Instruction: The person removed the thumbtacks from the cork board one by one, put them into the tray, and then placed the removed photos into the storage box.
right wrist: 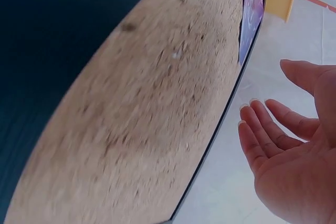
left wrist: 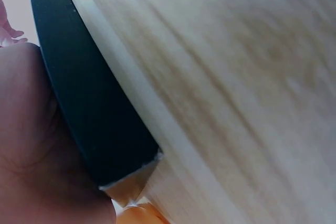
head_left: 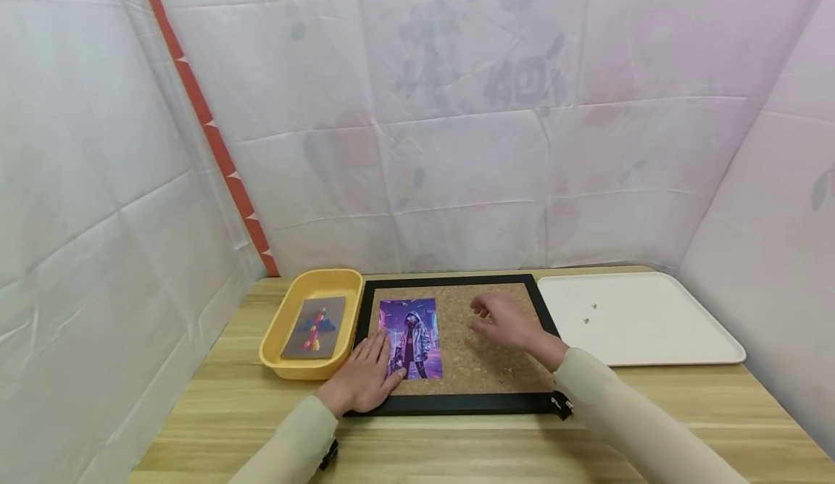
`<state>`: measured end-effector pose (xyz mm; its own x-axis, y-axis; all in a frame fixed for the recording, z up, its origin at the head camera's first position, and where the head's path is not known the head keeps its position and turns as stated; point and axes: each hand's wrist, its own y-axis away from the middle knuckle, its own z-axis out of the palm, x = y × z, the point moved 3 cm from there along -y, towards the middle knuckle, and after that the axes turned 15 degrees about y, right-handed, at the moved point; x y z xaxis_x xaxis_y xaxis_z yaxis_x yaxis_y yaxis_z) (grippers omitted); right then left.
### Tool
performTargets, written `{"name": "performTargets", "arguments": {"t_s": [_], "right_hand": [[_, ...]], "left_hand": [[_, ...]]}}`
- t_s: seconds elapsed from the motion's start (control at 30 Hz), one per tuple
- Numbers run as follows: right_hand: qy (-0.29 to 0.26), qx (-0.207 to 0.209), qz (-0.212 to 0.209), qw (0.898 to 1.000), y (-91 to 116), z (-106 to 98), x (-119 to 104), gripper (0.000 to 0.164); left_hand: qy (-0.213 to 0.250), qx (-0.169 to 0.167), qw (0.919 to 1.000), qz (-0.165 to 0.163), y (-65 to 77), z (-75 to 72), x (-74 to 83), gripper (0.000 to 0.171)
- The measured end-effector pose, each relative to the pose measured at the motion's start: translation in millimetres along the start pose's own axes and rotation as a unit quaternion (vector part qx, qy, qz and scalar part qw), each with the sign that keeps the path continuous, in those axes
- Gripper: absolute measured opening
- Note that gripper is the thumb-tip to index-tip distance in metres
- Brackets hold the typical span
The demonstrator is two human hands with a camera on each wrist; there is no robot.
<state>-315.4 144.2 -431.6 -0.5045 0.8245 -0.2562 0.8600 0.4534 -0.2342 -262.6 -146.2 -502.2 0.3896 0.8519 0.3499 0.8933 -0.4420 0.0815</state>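
A purple picture card (head_left: pixel 411 339) of a hooded figure lies on the left part of a black-framed cork board (head_left: pixel 485 339). My left hand (head_left: pixel 365 375) rests flat across the board's lower left corner, its fingers touching the card's left edge. Above the cork, right of the card, hovers my right hand (head_left: pixel 505 321). The right wrist view shows that hand (right wrist: pixel 294 135) with fingers loosely bent and nothing held. In the left wrist view the palm (left wrist: pixel 42 145) lies against the black frame (left wrist: pixel 89 87).
Left of the board stands a yellow tray (head_left: pixel 270 346) with another picture card (head_left: pixel 316 328) in it. A white tray (head_left: pixel 652 324) on the right bears two tiny metallic pieces (head_left: pixel 590 314). The wooden table (head_left: pixel 457 444) meets white cloth walls (head_left: pixel 457 143) behind and at the sides.
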Motion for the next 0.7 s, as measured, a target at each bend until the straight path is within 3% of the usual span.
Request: {"name": "performTargets", "arguments": {"t_s": [0.23,0.47,0.7], "right_hand": [[-0.053,-0.039,0.035,0.997,-12.9,10.7,-8.4,0.034],[-0.065,-0.060,0.073,0.993,-22.9,25.8,-16.2,0.038],[-0.104,-0.068,0.065,0.990,-30.1,36.7,-25.2,0.039]], "left_hand": [[0.006,-0.007,1.0000,-0.002,2.5,-3.8,3.1,0.080],[0.001,-0.018,0.9998,-0.013,-1.6,-0.3,-1.4,0.081],[0.005,-0.012,0.9998,-0.013,-2.7,1.2,-2.2,0.078]]}}
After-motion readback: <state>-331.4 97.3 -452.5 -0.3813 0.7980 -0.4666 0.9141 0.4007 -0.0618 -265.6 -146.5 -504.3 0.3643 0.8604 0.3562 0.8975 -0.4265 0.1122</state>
